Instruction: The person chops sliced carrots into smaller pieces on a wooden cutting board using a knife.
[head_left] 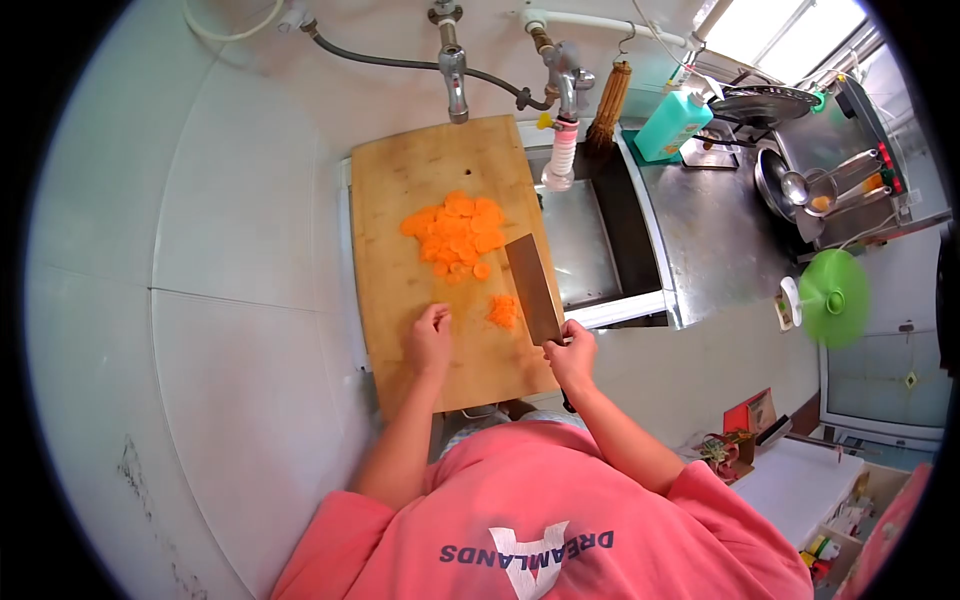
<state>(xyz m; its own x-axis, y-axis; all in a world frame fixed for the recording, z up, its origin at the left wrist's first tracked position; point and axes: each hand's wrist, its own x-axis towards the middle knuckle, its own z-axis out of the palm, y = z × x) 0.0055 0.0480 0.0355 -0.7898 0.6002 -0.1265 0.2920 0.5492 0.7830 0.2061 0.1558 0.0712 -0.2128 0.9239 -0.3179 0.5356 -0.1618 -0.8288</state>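
My right hand [571, 355] is wrapped round the handle of a broad cleaver [536, 290], whose blade lies over the right edge of the wooden cutting board [395, 290]. To the left of it my left hand [431, 330] hovers over or rests on the board, its fingers curled together; whether they hold something I cannot make out. Thin orange carrot slices [458, 232] form a spread pile at the board's middle. Between that pile and the cleaver sits a small heap of finely cut carrot [503, 311].
Right of the board is a sink [580, 240] under taps [565, 80]. Beyond stand a turquoise bottle [672, 127], a wok [775, 185] with ladles, and a green fan [835, 298]. A tiled wall [240, 300] closes off the left side.
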